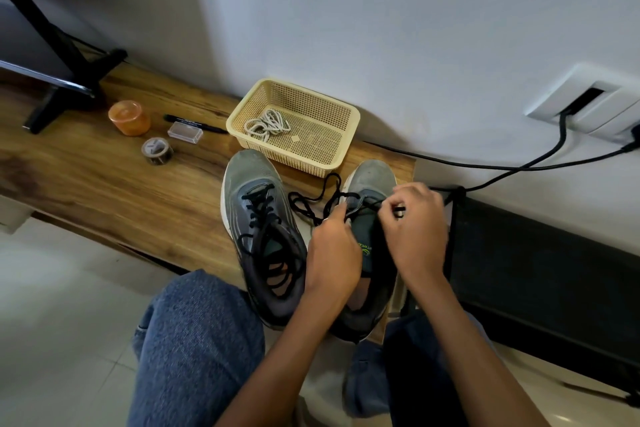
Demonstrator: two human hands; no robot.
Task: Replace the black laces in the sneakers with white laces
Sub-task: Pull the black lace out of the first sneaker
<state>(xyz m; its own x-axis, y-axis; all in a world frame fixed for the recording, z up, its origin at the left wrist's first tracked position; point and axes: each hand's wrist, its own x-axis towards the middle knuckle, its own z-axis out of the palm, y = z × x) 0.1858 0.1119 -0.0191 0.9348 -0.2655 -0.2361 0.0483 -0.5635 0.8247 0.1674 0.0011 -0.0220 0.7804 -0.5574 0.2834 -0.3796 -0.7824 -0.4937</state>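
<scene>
Sneakers stand side by side, toes toward the far wall, at the near right end of the wooden tabletop (104,184): the left sneaker (258,218) fully laced in black, the right sneaker (367,243) mostly unthreaded, its black lace (311,204) trailing in loose loops between the two toes. From the head view, the left hand (332,246) pinches the lace at the lowest eyelets with a narrow grip, and the right hand (414,222) has its fingers curled around the other run of the same lace at the right side of the shoe. The step looks to be drawing the lace out of the last eyelets; it would go best pulling one side at a time, steadying the shoe, so the aglet slides through without snagging. White laces (266,125) lie bundled in the cream mesh basket (346,135) just beyond the toes, within easy reach. Farther left sit an orange jar (129,117), a tape roll (157,150), a clear plastic box (185,132) and a black marker (194,123). A black cable (502,168) runs along the wall at right, near the right hand, and could tangle with the loose lace.
</scene>
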